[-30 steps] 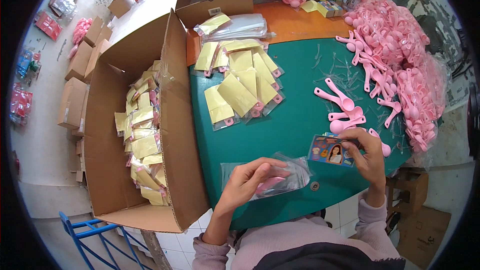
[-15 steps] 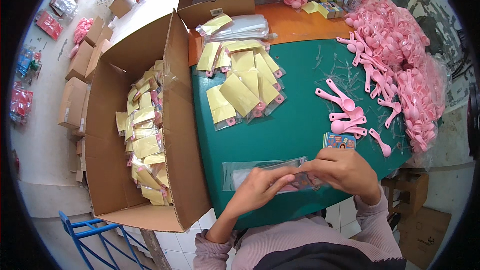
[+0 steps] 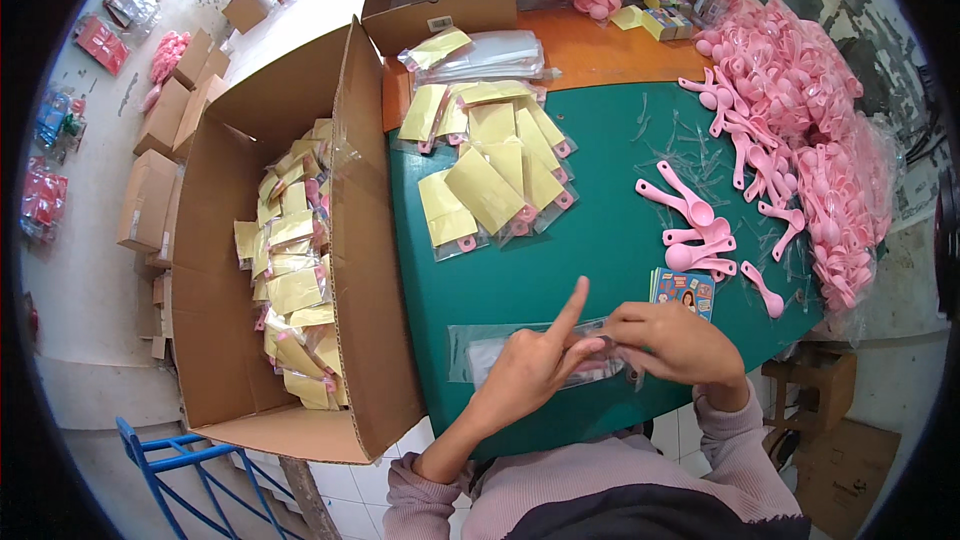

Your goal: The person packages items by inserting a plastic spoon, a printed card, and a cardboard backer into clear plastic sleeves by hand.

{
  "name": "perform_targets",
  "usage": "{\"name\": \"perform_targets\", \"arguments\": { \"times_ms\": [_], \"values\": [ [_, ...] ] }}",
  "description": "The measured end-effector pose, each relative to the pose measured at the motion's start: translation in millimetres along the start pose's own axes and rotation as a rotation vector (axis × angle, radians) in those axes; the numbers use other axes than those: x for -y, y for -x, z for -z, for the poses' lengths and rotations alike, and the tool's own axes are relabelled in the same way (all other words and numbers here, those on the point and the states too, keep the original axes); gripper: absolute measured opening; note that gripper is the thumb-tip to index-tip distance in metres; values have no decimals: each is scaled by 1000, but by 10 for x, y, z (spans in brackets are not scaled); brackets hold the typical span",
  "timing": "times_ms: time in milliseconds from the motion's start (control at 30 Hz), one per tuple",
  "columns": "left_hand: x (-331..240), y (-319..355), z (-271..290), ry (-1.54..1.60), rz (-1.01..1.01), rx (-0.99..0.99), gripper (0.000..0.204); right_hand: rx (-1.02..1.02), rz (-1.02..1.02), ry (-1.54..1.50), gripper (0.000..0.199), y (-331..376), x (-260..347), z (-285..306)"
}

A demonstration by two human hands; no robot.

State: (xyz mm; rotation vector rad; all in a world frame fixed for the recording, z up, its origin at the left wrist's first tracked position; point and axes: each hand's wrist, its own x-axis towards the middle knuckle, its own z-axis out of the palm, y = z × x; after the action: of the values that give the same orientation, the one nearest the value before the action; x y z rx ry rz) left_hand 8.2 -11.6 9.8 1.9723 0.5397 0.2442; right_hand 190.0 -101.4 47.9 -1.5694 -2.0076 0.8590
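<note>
**Two hands at a clear bag on the green desk**

Nearest the person, both hands meet over a clear plastic bag (image 3: 500,352) that lies flat on the near edge of the round green desk (image 3: 600,220). The left hand (image 3: 530,368) has its index finger stretched up and away while its other fingers curl onto the bag's right end. The right hand (image 3: 672,342) closes its fingers on that same end, pinching the bag and something pink inside it; exactly what is pinched cannot be told.

Just beyond the right hand sits a small stack of printed blue cards (image 3: 684,290), touching the desk. A little farther lie a few loose pink plastic spoons (image 3: 695,230), and to the right of them a big heap of pink spoons (image 3: 810,130) in clear wrapping runs along the desk's rim.

Mid-desk, a fan of flat clear packets with yellow card backs (image 3: 495,175) is spread out. To the left stands a large open cardboard box (image 3: 215,340), holding more of the yellow-backed packets (image 3: 290,280). At the far end, a pile of clear bags (image 3: 490,58) rests on an orange surface (image 3: 600,50) before a smaller open carton (image 3: 440,0).
</note>
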Motion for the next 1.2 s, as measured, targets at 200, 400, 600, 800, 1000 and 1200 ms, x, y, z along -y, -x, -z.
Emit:
{"name": "perform_targets", "arguments": {
  "times_ms": [200,400,600,800,1000,1200],
  "values": [
    [269,139,241,311,-41,14,67,-154,-327,-437,18,121,-171,42],
    [352,248,175,677,149,-112,57,-137,-338,-758,16,127,-207,-72],
    [297,268,200,599,219,-56,56,-150,-480,-656,14,116,-176,-152],
    [365,316,-24,461,95,-292,56,-524,-329,-248,21,-18,55,-295],
    [316,576,-108,931,337,-84,54,-75,23,-76,46,-18,145,-478],
    [318,677,-255,912,405,-80,58,-7,-12,-1,22,-36,98,-697]
  ]
}}
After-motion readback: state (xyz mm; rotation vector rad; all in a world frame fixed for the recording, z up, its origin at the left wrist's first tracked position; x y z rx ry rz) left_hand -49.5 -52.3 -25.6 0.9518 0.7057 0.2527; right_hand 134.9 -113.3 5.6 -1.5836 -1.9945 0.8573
